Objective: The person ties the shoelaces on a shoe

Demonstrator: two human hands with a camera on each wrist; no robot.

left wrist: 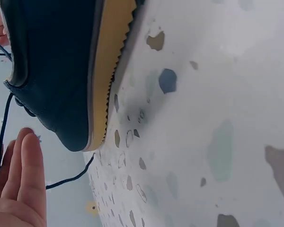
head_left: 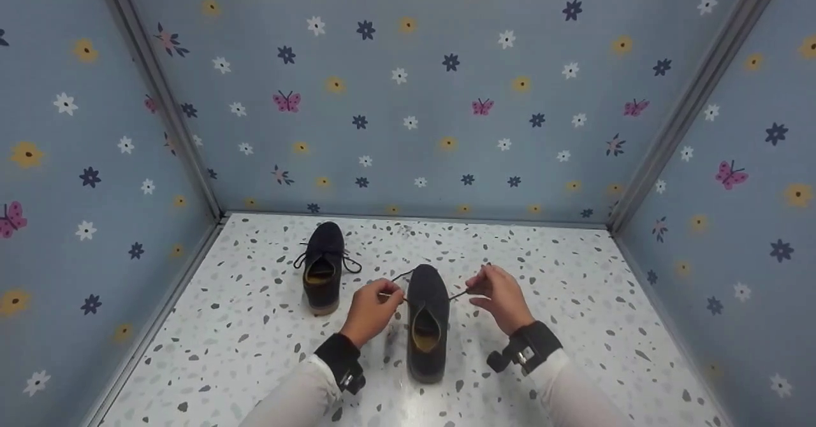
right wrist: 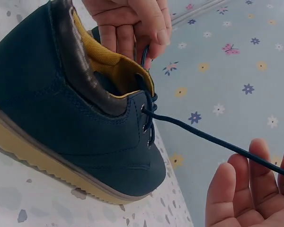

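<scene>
A dark blue lace-up shoe (head_left: 428,290) stands upright on the floor between both hands, its toe pointing away. Its yellow lining and ridged yellow sole (right wrist: 66,172) show in the right wrist view. My left hand (head_left: 375,311) pinches one shoelace (left wrist: 5,116) at the shoe's left side, and the loose end of that lace trails forward past the toe. To the right of the shoe, my right hand (head_left: 500,296) holds the other shoelace (right wrist: 203,135), drawn out fairly straight from the top eyelet. In the right wrist view this lace runs across the fingers (right wrist: 261,177).
A second dark shoe (head_left: 324,267), its lace tied in a bow, stands farther back on the left. The speckled white floor (head_left: 255,325) is bounded by flower-patterned panels (head_left: 408,95) at the back and both sides, with grey frame posts (head_left: 159,95) in the corners.
</scene>
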